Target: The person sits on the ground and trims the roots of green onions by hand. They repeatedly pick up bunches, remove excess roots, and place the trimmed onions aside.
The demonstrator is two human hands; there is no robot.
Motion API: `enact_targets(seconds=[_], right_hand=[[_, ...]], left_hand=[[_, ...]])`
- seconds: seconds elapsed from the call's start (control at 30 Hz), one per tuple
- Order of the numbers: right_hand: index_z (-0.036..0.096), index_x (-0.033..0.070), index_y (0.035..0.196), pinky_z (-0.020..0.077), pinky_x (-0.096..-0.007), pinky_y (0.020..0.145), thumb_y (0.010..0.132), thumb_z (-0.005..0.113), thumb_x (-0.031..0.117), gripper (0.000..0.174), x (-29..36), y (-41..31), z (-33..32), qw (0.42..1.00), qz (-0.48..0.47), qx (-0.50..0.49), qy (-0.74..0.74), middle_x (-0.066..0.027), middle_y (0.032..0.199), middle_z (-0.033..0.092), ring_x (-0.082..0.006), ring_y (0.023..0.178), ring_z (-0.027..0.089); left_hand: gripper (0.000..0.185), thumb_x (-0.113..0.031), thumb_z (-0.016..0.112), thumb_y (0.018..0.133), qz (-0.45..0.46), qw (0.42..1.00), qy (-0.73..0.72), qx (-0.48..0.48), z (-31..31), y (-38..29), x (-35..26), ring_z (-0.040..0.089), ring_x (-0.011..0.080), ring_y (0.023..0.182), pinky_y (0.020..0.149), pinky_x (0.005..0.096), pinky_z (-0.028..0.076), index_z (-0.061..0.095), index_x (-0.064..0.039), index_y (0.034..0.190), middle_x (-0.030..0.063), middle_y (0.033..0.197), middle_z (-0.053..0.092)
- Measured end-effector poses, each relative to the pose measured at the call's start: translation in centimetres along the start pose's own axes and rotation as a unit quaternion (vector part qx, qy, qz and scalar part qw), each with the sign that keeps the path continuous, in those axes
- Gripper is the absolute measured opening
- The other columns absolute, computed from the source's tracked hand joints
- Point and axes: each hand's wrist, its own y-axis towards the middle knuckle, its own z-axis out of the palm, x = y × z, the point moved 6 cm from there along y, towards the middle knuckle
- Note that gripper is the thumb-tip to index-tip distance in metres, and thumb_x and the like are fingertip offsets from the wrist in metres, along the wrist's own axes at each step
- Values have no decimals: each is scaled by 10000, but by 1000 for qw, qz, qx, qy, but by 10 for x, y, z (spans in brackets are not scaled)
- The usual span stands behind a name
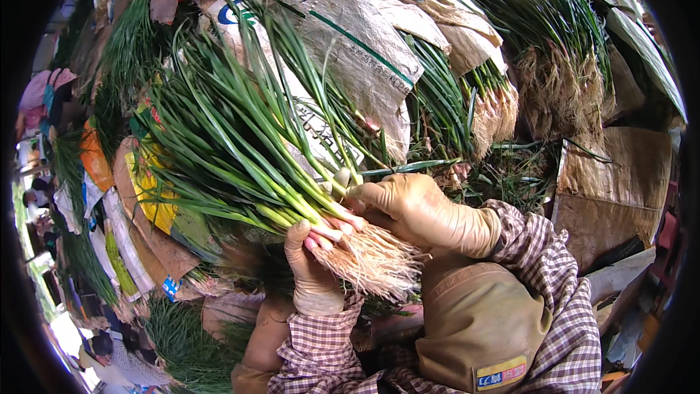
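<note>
My left hand (313, 273), in a tan rubber glove, grips a thick bunch of green onions (240, 153) near the pink-white bulbs. The green leaves fan out to the upper left. Pale stringy roots (383, 262) hang between my two hands. At the bunch's right side, my right hand (424, 208), gloved the same way, pinches a small stalk (342, 180) between thumb and fingers, close to the white bases. Its other fingers are partly hidden behind the roots. Below the right hand bulges a brown rubbery garment (481, 312) with a patch bearing writing.
Woven plastic sacks (339, 22) cover piles of onions ahead. Another rooted bundle (563, 82) lies at upper right, beside a brown sack (612, 191). Leaf scraps (508, 175) litter the ground. More onions (186, 334) lie at lower left; another person (120, 361) is at the left rim.
</note>
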Motion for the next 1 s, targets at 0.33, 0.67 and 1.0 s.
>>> enact_targets(seconds=[0.33, 0.67, 1.0], right_hand=[[619, 54, 848, 505, -352, 636, 795, 674, 102, 90, -77, -2, -40, 979, 175, 21, -105, -127, 774, 623, -292, 757, 635], [529, 67, 800, 466, -372, 494, 817, 633, 121, 118, -117, 3, -35, 953, 197, -93, -211, -116, 635, 593, -274, 529, 586], [646, 97, 1056, 497, -277, 742, 918, 571, 210, 193, -136, -93, -298, 816, 73, -535, -205, -46, 962, 666, -144, 840, 613]], left_hand=[[564, -339, 594, 852, 51, 980, 79, 176, 2, -16, -13, 472, 290, 1207, 1065, 503, 344, 424, -41, 1299, 136, 1226, 514], [356, -169, 716, 805, 12, 953, -106, 282, 28, -38, -23, 583, 116, 1028, 923, 383, 435, 561, -156, 1125, -36, 1165, 604], [358, -250, 676, 808, -5, 977, -34, 210, 4, -47, -19, 568, 145, 940, 917, 375, 391, 543, -115, 1112, 2, 1063, 583]])
